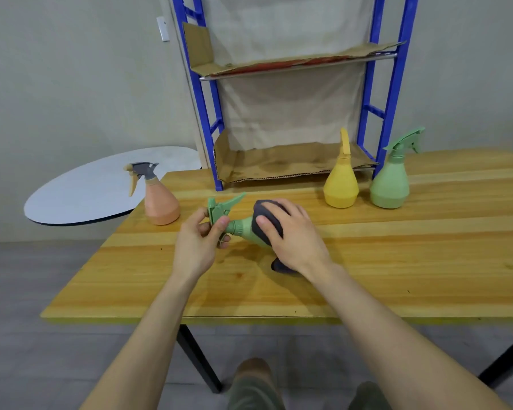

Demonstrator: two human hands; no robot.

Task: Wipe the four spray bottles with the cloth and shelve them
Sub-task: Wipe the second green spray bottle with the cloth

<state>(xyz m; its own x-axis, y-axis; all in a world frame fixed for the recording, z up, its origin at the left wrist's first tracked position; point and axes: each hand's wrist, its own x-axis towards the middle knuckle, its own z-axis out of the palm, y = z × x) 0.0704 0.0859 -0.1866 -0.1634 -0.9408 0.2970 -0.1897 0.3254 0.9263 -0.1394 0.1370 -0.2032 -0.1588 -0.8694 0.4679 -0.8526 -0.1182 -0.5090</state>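
Note:
A green spray bottle [240,226] lies tilted on its side above the wooden table [367,261], nozzle to the left. My left hand [197,247] pinches its trigger head. My right hand [292,236] grips a dark grey cloth [265,224] wrapped over the bottle's body, which is mostly hidden. An orange bottle [160,202] with a grey head stands at the table's left. A yellow bottle [341,183] and a second green bottle [391,182] stand at the right, in front of the shelf.
A blue-framed shelf unit [396,84] stands at the table's back, its two shelves lined with cardboard [285,164]. A round white tabletop [95,187] lies beyond the left edge. My knees show below the table's front edge.

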